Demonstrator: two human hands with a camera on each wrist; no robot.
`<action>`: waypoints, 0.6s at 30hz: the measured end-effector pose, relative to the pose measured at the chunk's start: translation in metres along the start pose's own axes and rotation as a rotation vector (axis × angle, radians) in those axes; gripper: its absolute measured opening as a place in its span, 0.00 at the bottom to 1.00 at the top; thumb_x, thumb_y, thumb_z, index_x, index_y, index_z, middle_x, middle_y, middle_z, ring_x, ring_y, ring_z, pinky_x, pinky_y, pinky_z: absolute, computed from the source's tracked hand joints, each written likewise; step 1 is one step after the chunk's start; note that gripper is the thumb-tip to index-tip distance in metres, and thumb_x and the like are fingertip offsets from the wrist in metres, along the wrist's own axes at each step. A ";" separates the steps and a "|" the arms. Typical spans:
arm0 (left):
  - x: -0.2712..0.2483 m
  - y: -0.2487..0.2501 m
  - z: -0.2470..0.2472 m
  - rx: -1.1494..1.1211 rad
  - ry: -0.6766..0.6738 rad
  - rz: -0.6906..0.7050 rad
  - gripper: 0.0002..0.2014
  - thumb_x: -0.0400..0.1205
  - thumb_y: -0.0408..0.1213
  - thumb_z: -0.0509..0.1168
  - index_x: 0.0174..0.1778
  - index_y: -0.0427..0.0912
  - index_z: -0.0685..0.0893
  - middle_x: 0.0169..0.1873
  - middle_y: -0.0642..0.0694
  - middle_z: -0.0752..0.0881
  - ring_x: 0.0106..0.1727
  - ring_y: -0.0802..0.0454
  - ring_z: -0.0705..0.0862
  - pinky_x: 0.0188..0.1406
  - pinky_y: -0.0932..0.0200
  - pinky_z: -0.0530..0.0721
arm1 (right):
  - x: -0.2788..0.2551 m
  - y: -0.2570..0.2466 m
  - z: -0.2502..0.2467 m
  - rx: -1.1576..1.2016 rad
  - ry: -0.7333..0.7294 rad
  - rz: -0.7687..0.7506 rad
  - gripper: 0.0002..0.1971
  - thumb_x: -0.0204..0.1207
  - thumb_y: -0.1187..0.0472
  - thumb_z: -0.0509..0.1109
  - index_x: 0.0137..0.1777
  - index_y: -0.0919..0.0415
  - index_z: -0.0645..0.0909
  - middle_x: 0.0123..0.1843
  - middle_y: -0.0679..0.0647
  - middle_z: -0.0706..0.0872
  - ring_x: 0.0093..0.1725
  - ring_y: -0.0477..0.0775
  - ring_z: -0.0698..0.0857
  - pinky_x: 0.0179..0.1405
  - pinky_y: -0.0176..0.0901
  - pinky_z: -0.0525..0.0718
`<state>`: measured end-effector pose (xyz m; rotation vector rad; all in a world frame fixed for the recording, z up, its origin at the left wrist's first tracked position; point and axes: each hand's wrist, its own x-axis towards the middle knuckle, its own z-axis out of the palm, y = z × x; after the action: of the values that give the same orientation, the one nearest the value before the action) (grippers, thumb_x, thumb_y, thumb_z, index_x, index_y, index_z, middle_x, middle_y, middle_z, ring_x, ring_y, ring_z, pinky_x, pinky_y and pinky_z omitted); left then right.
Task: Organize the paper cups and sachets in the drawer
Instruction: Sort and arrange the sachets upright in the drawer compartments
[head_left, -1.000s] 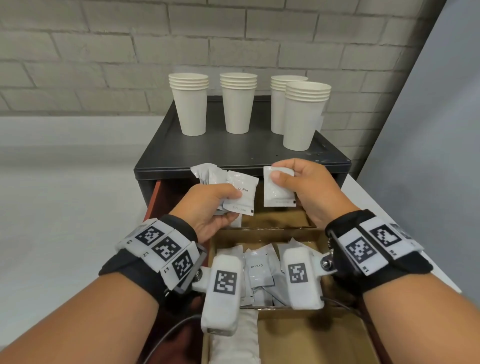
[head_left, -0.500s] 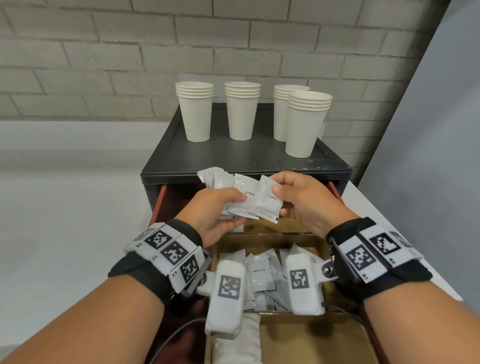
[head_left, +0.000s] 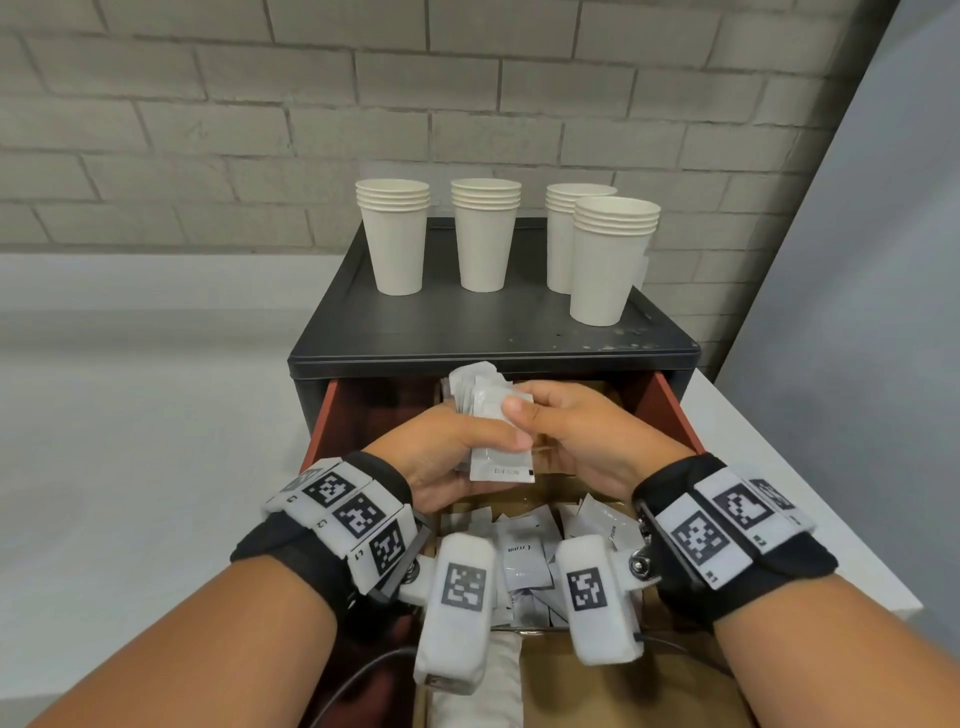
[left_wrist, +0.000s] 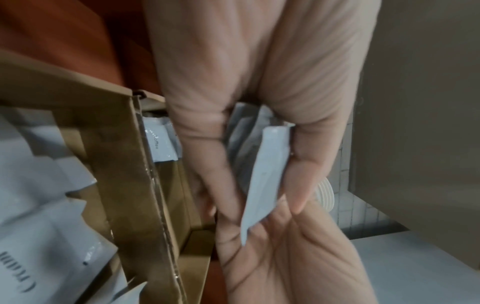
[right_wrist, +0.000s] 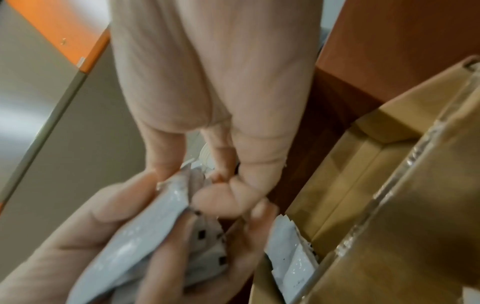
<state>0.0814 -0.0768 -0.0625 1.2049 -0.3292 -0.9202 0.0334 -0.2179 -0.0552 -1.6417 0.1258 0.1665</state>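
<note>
Left hand (head_left: 447, 457) and right hand (head_left: 576, 436) hide most gripped sachets (head_left: 501, 462).

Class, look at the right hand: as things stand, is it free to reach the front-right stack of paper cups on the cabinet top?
Probably not yet. The right hand pinches the sachet bundle held in the left hand. The path to the cup stack looks open once it lets go.

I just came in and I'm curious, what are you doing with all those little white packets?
A person is sorting sachets. The left hand holds a bunch of sachets and the right hand pinches the front one over the open drawer. More sachets lie in a cardboard compartment. Four stacks of paper cups stand on the cabinet.
</note>
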 end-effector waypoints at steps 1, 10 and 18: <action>0.000 0.000 0.000 0.023 -0.027 -0.005 0.18 0.76 0.16 0.61 0.55 0.41 0.82 0.45 0.39 0.87 0.47 0.46 0.88 0.45 0.53 0.88 | -0.001 0.000 0.000 0.025 -0.057 0.023 0.17 0.81 0.58 0.62 0.68 0.60 0.76 0.59 0.59 0.84 0.55 0.54 0.84 0.55 0.46 0.84; -0.004 0.003 -0.001 0.007 -0.100 -0.055 0.19 0.74 0.13 0.59 0.51 0.40 0.82 0.38 0.40 0.87 0.42 0.46 0.88 0.38 0.53 0.88 | 0.004 0.007 -0.009 0.120 -0.378 -0.001 0.52 0.49 0.47 0.86 0.75 0.46 0.66 0.67 0.55 0.79 0.63 0.56 0.81 0.54 0.47 0.85; -0.004 0.007 -0.001 -0.066 -0.051 -0.143 0.22 0.68 0.21 0.58 0.56 0.40 0.80 0.42 0.38 0.87 0.43 0.42 0.87 0.44 0.49 0.85 | 0.004 0.011 -0.005 0.057 -0.162 0.078 0.23 0.73 0.61 0.73 0.69 0.56 0.77 0.49 0.53 0.84 0.41 0.47 0.81 0.30 0.31 0.76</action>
<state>0.0829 -0.0724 -0.0554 1.1570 -0.2536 -1.0792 0.0352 -0.2234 -0.0661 -1.5604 0.0698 0.3517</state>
